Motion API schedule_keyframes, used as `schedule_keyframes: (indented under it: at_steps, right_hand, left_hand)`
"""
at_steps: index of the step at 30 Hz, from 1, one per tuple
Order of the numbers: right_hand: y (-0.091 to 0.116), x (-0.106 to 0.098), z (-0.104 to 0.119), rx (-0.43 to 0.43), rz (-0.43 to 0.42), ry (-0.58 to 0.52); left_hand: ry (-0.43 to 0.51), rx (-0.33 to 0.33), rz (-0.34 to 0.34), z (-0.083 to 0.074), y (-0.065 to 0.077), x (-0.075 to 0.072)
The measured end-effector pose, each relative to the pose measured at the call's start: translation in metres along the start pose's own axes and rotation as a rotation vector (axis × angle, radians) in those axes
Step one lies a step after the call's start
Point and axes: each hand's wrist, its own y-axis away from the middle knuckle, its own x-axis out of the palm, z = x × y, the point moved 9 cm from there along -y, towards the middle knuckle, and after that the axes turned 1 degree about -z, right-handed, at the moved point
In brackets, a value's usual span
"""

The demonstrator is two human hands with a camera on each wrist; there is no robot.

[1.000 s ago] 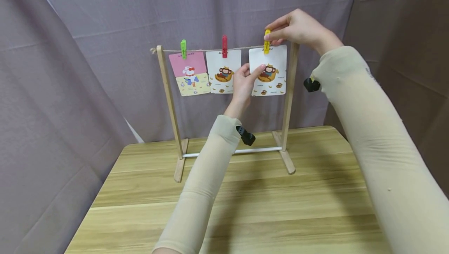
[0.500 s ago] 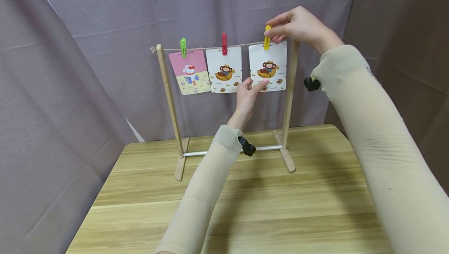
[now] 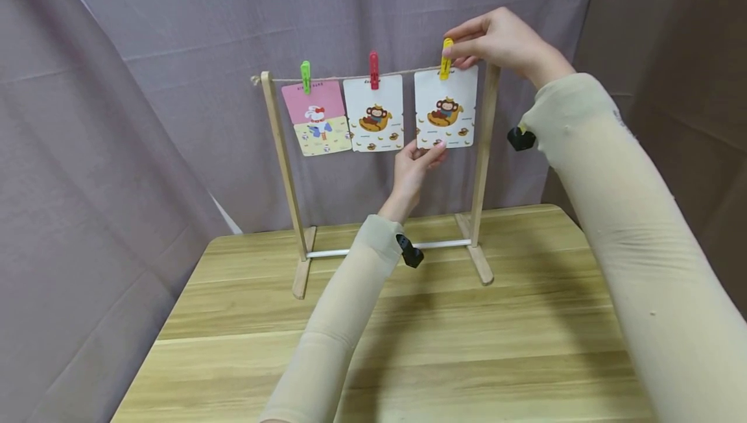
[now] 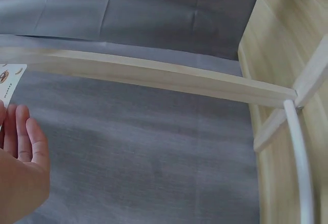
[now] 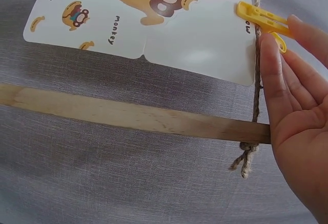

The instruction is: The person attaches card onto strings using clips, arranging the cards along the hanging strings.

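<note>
My right hand (image 3: 506, 40) pinches the yellow clothespin (image 3: 446, 67) near the cord's right end. That clothespin bites the top edge of a white monkey card (image 3: 430, 93) at the cord (image 5: 257, 60). At the card's bottom edge is my left hand (image 3: 411, 175), with the thumb in front and the fingers partly behind, pinching it. To the left, a red clothespin (image 3: 374, 71) holds a matching monkey card (image 3: 358, 102). A green clothespin (image 3: 306, 78) holds a pink and yellow rabbit card (image 3: 297, 108) farther left.
The cord runs between two wooden posts (image 3: 484, 150) and ends in a knot (image 5: 247, 152) at the right post. A white crossbar (image 3: 327, 253) joins the posts low down. The stand is on a wooden table (image 3: 467, 345), with grey curtains (image 3: 192, 85) behind.
My left hand has slid down the right card from its picture to its bottom edge. My right hand has stayed on the yellow clothespin, and both appear slightly higher in view.
</note>
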Motion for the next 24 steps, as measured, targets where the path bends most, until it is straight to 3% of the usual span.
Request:
schedule_keyframes:
  at_steps: [9,16,24]
  right_hand:
    - [0.000,0.003,-0.004,-0.004,0.012,-0.047]
    - [0.002,-0.003,-0.013,0.003,-0.023,-0.170]
    - [0.015,-0.010,-0.024,-0.038,-0.076,-0.320]
  left_hand:
    - [0.005,-0.042,-0.012,0.010,0.006,-0.007]
    - [0.021,-0.073,-0.032,0.018,0.009,-0.018]
    - [0.006,-0.136,-0.007,0.030,0.018,-0.032]
